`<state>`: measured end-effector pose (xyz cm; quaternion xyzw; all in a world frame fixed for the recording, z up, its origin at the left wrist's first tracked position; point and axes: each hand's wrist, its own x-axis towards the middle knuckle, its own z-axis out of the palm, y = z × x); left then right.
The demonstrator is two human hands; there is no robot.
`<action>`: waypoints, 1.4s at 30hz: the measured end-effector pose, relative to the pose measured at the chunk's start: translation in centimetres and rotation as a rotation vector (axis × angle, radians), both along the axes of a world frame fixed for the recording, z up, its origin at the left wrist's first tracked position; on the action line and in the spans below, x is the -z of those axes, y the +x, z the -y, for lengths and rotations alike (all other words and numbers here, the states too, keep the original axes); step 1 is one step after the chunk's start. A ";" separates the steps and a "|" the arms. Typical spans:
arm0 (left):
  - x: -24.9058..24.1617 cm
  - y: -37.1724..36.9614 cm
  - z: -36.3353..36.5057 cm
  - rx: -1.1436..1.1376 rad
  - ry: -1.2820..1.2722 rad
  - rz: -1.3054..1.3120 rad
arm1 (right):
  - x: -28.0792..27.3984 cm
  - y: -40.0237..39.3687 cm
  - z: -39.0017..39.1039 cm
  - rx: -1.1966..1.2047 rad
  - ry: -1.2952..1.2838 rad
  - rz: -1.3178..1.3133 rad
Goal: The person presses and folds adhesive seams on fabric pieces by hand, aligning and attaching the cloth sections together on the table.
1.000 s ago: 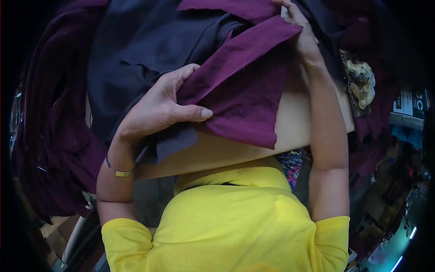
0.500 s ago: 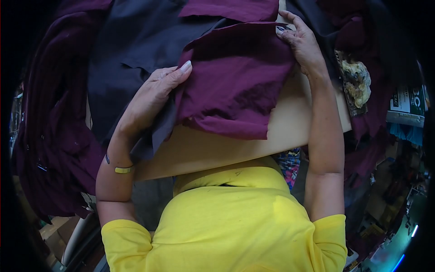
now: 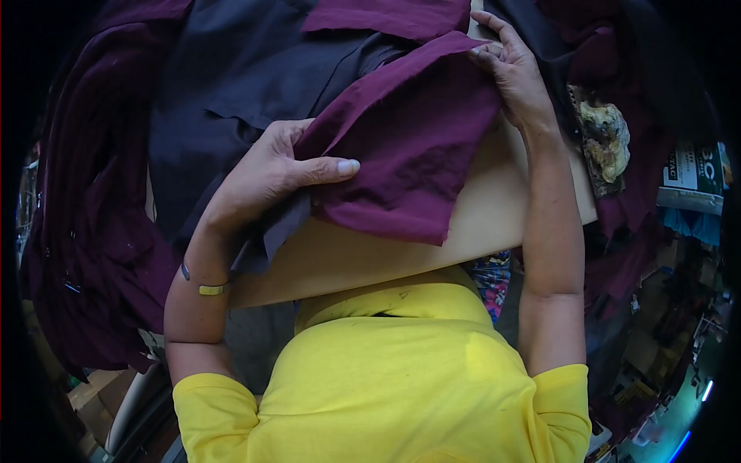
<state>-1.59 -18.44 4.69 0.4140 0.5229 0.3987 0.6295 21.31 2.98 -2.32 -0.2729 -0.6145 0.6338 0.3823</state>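
Observation:
A maroon fabric piece (image 3: 409,147) with a raw, slightly frayed edge is held up between my two hands over a tan board. My left hand (image 3: 282,158) grips its left side, thumb lying across the front and the fingers hidden behind the cloth. At the upper right corner my right hand (image 3: 513,69) pinches the fabric between thumb and finger, with another finger raised. The top edge slants up from left to right and folds forward near the left. Dark grey cloth (image 3: 231,108) lies under and beside my left hand.
The tan board (image 3: 494,201) spans my front. Another maroon piece (image 3: 394,17) lies at the top. Maroon cloth (image 3: 93,208) hangs in folds at left. A yellowish, lumpy object (image 3: 606,139) sits at the board's right edge, near a labelled container (image 3: 693,174).
My left hand has shifted down and right, its thumb moving further over the maroon fabric. The fabric's left side has folded over and its lower edge tilts. My right hand stays nearly in place.

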 end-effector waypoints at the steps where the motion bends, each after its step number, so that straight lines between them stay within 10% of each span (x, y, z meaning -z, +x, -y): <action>1: 0.0 0.0 0.0 0.029 0.028 -0.059 | -0.2 -0.1 0.2 0.003 0.016 0.018; 5: 0.2 0.7 0.2 0.035 0.177 -0.256 | -2.5 -0.8 2.2 0.153 0.153 0.104; 9: -1.6 2.0 3.3 0.197 0.642 -1.255 | -2.7 1.9 0.7 0.366 0.277 0.215; 13: -1.1 0.6 6.4 0.132 0.417 -1.619 | -5.2 3.4 1.2 0.890 0.960 0.849; 15: 0.9 -1.1 7.3 0.003 0.309 -1.561 | -6.2 2.2 3.5 0.754 1.153 0.570; 18: 3.3 -3.1 7.5 -0.080 0.400 -1.471 | -6.3 -2.7 10.7 -0.107 0.976 0.219; 20: 3.3 -3.7 7.1 -0.091 0.448 -1.467 | -6.3 -4.2 14.8 -0.351 1.048 0.574; 27: 0.2 -9.0 5.8 0.021 0.302 -0.831 | -7.0 -5.3 14.8 -0.167 1.126 0.428; 35: -13.4 -4.3 -6.9 -0.512 1.394 -2.088 | -11.1 -3.8 13.3 0.156 0.730 -0.137; 37: -10.5 -5.0 -12.5 -0.318 1.708 -1.483 | -10.6 -1.2 11.2 0.317 0.566 -0.080; 42: -4.8 2.6 -7.9 -0.009 1.512 -1.421 | -6.7 7.0 6.7 0.514 0.205 0.149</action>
